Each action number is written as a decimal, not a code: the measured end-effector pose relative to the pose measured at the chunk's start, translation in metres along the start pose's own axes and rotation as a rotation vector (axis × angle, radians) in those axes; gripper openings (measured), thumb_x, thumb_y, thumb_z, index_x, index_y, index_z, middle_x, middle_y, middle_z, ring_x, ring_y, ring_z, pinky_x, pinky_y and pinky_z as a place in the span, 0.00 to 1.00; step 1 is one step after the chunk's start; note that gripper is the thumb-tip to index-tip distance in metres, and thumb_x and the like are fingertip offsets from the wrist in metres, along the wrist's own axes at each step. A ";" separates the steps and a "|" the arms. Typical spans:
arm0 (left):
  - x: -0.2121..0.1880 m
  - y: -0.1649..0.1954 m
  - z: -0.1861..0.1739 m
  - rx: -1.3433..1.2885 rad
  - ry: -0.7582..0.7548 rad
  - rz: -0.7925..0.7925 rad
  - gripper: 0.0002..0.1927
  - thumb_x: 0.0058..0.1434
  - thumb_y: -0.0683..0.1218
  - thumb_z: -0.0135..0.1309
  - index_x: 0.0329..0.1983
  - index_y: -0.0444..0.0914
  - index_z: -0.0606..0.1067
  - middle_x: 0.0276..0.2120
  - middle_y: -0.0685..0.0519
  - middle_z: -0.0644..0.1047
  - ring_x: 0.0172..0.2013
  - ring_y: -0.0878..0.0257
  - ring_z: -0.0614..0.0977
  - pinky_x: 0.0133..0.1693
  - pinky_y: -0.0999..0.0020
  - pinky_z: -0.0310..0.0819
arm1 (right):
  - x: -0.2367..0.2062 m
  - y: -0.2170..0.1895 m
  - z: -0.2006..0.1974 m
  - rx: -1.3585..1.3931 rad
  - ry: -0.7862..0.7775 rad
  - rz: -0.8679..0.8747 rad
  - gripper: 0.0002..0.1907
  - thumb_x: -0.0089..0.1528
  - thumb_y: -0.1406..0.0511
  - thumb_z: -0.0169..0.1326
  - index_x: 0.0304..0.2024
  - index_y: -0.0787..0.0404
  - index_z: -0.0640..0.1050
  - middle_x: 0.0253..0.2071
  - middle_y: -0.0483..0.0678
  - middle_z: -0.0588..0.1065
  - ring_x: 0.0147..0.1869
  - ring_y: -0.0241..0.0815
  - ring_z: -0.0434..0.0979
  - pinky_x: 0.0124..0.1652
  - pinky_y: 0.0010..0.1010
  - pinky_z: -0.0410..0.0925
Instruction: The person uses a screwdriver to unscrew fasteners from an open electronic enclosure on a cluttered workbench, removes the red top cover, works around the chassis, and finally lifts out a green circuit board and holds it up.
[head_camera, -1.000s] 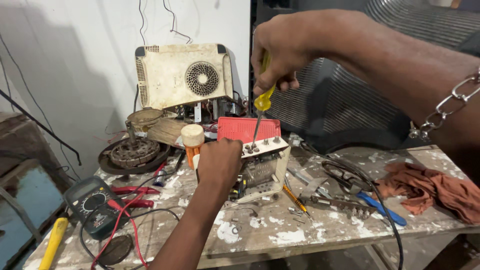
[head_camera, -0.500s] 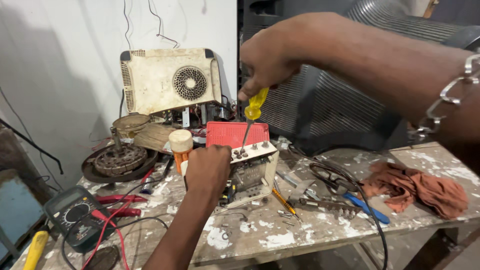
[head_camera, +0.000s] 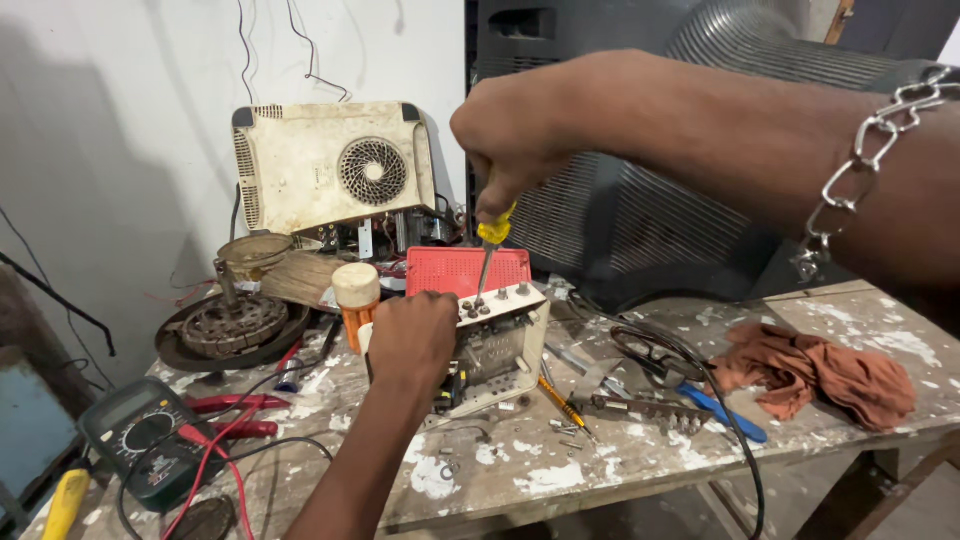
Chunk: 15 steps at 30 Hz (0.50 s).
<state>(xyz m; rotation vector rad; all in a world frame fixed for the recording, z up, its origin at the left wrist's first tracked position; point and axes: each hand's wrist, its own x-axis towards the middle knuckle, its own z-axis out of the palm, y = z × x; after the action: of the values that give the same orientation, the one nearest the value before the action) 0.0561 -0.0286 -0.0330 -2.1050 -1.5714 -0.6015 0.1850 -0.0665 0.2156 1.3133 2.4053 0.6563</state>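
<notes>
Hands: left (head_camera: 412, 338) gripping device (head_camera: 497, 350), right (head_camera: 507, 135) clenching screwdriver (head_camera: 490, 250); paint-spattered bench (head_camera: 640, 455), white wall (head_camera: 120, 130).

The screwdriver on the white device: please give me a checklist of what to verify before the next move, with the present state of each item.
1. Right hand grips the yellow-handled screwdriver firmly: ok.
2. Screwdriver tip seated in a screw on the white device: cannot tell, too small.
3. Left hand steadies the device: ok.
4. Left fingers away from the tip: cannot tell, they are close.
5. Device resting flat on the paint-stained table: not ok, it is tilted.
6. Multimeter leads away from the device: ok.
</notes>
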 end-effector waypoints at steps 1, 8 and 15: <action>0.001 -0.001 0.000 0.005 -0.011 -0.008 0.08 0.61 0.41 0.51 0.34 0.41 0.81 0.34 0.47 0.83 0.35 0.53 0.86 0.36 0.57 0.79 | -0.002 0.001 0.001 -0.022 0.078 -0.096 0.19 0.56 0.50 0.65 0.36 0.58 0.87 0.28 0.51 0.83 0.30 0.49 0.83 0.34 0.39 0.75; -0.003 -0.001 -0.004 0.006 0.027 0.023 0.07 0.60 0.41 0.51 0.35 0.41 0.81 0.34 0.48 0.83 0.36 0.54 0.86 0.35 0.58 0.79 | -0.008 -0.007 -0.002 -0.159 0.197 -0.229 0.17 0.54 0.51 0.66 0.36 0.56 0.87 0.33 0.51 0.83 0.38 0.52 0.83 0.39 0.43 0.74; -0.009 0.002 -0.010 0.015 -0.021 0.016 0.07 0.60 0.41 0.52 0.36 0.41 0.80 0.35 0.49 0.83 0.36 0.53 0.86 0.38 0.56 0.79 | 0.001 -0.015 -0.013 -0.050 -0.142 0.205 0.29 0.60 0.44 0.62 0.38 0.64 0.86 0.33 0.49 0.84 0.38 0.48 0.84 0.40 0.41 0.77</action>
<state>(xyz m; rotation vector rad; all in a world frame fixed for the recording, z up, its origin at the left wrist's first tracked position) 0.0553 -0.0414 -0.0306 -2.1171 -1.5647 -0.5618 0.1674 -0.0762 0.2185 1.5444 2.1478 0.6488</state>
